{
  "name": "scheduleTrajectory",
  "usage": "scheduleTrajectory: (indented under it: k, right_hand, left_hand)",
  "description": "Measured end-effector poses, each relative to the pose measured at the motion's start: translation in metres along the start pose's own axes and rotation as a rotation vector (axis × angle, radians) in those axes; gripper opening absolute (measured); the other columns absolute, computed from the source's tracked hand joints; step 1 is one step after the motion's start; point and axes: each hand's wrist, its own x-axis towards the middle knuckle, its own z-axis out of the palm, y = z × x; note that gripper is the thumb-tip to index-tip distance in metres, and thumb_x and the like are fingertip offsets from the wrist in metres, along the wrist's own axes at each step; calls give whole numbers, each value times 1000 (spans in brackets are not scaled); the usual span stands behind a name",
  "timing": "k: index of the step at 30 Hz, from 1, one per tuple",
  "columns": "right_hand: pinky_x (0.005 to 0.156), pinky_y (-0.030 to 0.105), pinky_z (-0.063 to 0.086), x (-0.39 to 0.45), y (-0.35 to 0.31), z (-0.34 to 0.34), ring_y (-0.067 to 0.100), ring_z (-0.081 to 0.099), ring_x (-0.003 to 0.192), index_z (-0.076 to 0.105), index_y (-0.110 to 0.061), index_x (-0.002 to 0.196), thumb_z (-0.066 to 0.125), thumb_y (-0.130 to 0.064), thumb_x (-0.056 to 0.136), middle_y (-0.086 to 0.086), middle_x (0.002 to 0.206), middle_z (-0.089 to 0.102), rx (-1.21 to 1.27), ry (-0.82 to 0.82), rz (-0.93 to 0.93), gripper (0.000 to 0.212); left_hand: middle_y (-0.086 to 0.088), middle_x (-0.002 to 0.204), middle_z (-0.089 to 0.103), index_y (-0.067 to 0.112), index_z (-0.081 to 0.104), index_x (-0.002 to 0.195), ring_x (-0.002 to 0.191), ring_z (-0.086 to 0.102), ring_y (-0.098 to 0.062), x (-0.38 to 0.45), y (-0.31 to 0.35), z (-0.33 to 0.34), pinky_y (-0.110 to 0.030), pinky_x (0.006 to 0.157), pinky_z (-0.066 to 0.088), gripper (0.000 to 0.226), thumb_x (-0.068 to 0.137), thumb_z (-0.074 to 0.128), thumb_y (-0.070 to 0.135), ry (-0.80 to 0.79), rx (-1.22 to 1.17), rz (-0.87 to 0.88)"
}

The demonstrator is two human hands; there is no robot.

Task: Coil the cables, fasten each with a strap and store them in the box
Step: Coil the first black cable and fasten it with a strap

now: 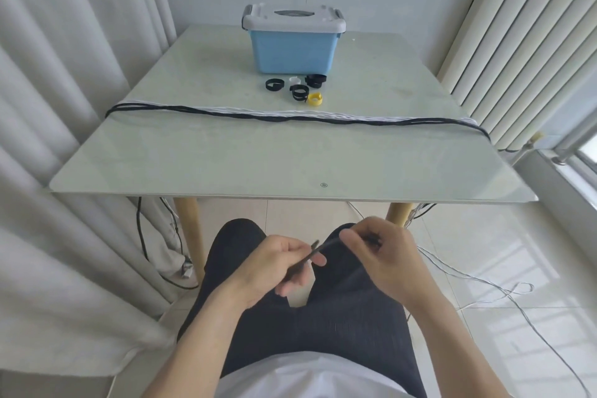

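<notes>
A thin black cable (pixel 318 250) is held above the person's lap, below the near edge of the table (pixel 226 158). It looks dark, slim and a little blurred, and it runs in a slanted line from one hand to the other. The left hand (pixel 274 265) has its fingers curled around the lower part of the cable. The right hand (pixel 384 255) pinches the upper part with curled fingers.

On the table, a long bundle of black and white cables (pixel 290 116) lies stretched from the left edge to the right edge, and its ends hang over both sides. Behind it lies a small group of straps (pixel 298 89) rolled into rings: several are black, one is yellow (pixel 315 99) and one is white (pixel 294 79). Just behind the straps stands the box (pixel 292 50), which is light blue with a grey lid, and the lid is on.

Thin pale cables (pixel 484 284) lie on the tiled floor at the right. White curtains (pixel 64 107) hang at the left of the table.
</notes>
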Motion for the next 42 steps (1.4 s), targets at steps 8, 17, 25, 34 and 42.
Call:
scheduleTrajectory:
  k: [8,17,25,34,42]
  right_hand:
    - [59,13,43,6,19,21,6,61,66,64,-18,84,50,-56,91,-3,75,67,103,201,191,40]
    - [74,52,59,-4,2,54,32,73,72,54,-4,111,44,-28,105,13,80,72,654,-49,290,26]
    - [43,23,41,0,4,53,15,57,38,60,-10,85,47,-35,104,0,43,46,331,72,272,34]
    - [50,25,45,-1,14,33,21,64,50,66,-15,91,37,-47,104,6,70,70,202,-128,199,45]
    - [58,36,49,-9,51,-17,22,60,56,71,-31,85,70,-41,89,1,66,64,-111,-173,165,11]
  left_hand:
    - [-2,56,35,7,66,83,47,28,-16,4,6,-5,-24,48,25,26,92,52,27,-151,-313,74]
    - [8,53,22,16,52,71,42,11,-9,15,-6,0,-24,42,13,30,97,44,29,-10,-930,49]
    - [3,60,23,9,51,77,48,27,-14,11,-6,11,-26,48,27,38,102,34,31,-1,-1040,-50]
    - [9,52,19,17,47,67,45,7,-10,14,-4,2,-24,41,11,42,106,35,29,255,-1131,57]
    - [3,67,38,14,42,79,52,38,-13,13,-11,-51,-25,64,33,35,108,24,16,644,-1329,332]
